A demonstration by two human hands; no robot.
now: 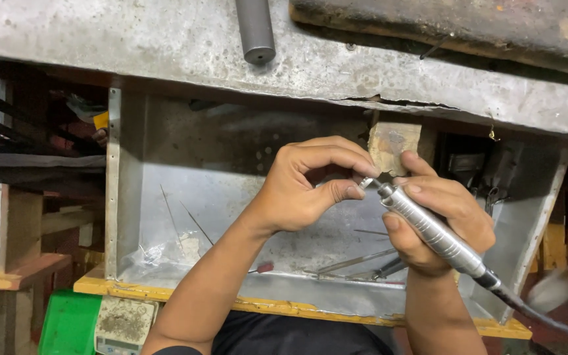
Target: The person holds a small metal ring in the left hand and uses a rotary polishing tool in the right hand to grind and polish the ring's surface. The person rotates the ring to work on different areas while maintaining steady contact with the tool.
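Tool tip right at the pinched fingers, over the tray!
Right hand (438, 227) grips the rotary tool (428, 227); left hand (310, 187) pinches a tiny piece, too small to identify, against the wooden peg (394, 146). A skid could nick fingertips or flick it into the tray (165, 197).

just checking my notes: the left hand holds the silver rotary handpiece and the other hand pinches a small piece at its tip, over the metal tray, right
Not quite: the head view shows the right hand holding the silver rotary handpiece. The left hand pinches the small piece at its tip, over the metal tray.
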